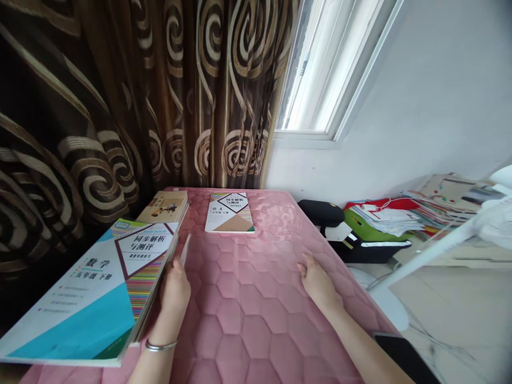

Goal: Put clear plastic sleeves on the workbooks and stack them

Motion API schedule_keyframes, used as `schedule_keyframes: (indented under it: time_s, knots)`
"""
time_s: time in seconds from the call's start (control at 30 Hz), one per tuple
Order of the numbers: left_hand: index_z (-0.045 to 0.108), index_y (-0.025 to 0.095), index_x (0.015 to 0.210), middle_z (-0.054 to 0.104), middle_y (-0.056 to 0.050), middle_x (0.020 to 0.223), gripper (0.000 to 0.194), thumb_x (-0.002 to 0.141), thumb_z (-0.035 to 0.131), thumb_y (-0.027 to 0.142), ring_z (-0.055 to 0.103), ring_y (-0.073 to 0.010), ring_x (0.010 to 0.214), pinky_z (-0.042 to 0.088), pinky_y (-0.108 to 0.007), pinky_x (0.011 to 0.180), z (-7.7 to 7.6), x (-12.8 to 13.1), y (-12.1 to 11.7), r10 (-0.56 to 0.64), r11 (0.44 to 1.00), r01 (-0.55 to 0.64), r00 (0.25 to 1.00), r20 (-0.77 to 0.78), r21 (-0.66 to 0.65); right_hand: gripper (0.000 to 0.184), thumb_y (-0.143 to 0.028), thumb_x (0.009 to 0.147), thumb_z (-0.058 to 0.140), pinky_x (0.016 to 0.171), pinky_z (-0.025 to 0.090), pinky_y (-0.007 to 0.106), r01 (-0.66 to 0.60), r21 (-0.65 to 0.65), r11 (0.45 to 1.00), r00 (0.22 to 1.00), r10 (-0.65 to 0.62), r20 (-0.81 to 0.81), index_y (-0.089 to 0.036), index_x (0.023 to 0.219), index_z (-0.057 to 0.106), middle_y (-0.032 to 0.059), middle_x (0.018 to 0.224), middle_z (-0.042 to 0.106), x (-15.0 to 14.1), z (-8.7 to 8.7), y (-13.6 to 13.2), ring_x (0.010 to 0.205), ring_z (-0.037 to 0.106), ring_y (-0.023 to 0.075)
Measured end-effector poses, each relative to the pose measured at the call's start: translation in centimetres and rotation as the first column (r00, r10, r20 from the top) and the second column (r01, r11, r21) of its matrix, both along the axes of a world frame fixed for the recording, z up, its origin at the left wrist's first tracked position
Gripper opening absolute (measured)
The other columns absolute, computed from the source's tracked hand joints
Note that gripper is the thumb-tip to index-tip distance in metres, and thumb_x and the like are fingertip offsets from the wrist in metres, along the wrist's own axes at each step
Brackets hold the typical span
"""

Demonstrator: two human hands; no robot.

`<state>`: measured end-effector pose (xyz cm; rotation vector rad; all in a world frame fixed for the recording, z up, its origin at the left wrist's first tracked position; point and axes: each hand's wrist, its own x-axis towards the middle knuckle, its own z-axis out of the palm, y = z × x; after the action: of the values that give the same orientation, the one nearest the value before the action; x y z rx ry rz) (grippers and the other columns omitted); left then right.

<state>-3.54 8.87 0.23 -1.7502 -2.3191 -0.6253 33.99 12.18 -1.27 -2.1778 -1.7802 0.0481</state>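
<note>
My left hand (175,288) rests at the right edge of a large blue and white workbook (92,288) that tops a stack at the left of the pink quilted table (256,298). Its fingers curl against the edges of the books and a thin white sheet there. A silver bangle circles that wrist. My right hand (318,280) lies flat on the pink cover, fingers stretched out, holding nothing. A second workbook (230,212) lies alone near the far edge. A brown-covered book (165,207) lies behind the stack.
A brown swirl-patterned curtain (132,96) hangs behind the table, with a window (320,69) to its right. Beside the table on the right stand a black object (321,212) and a heap of papers and books (404,216). A dark phone (404,354) lies at the table's right corner.
</note>
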Motion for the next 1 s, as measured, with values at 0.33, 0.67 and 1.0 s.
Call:
schedule_keyframes:
  time_s: [0.33,0.67,1.0]
  knots:
    - [0.037,0.035,0.14,0.029,-0.001,0.153,0.047,0.094,0.037,0.032,0.013,-0.0256,0.143,0.018,-0.055,0.113,0.6,7.1,-2.5,-0.704,0.665,0.722,0.691,0.165,-0.19,0.042,-0.027,0.096,0.029,0.075,0.046,0.03,-0.107,-0.062,0.992,0.993,0.109,0.043,-0.024,0.128,0.055,0.0103,0.113,0.062,0.7,0.0,0.2,0.091,0.063,0.0207]
    - [0.019,0.043,0.144,-0.001,0.003,0.157,0.059,0.089,0.033,0.057,-0.009,-0.0348,0.141,-0.008,-0.067,0.107,0.2,8.6,-3.1,-0.689,0.525,0.753,0.65,0.321,-0.398,0.026,-0.02,0.085,0.05,0.088,0.04,0.032,-0.09,-0.027,0.996,0.958,0.079,-0.277,-0.02,0.106,0.066,0.0108,0.115,0.061,-3.7,4.4,5.7,0.107,0.055,0.0248]
    - [0.016,0.04,0.145,-0.007,0.002,0.155,0.063,0.088,0.025,0.064,-0.014,-0.0332,0.14,-0.01,-0.066,0.108,0.4,8.4,-3.3,-0.683,0.494,0.77,0.631,0.367,-0.404,0.033,-0.036,0.09,0.055,0.082,0.052,0.04,-0.042,-0.292,0.955,0.709,-0.178,-0.682,-0.017,0.117,0.055,0.0072,0.115,0.058,-12.1,3.9,18.1,0.096,0.06,0.0185]
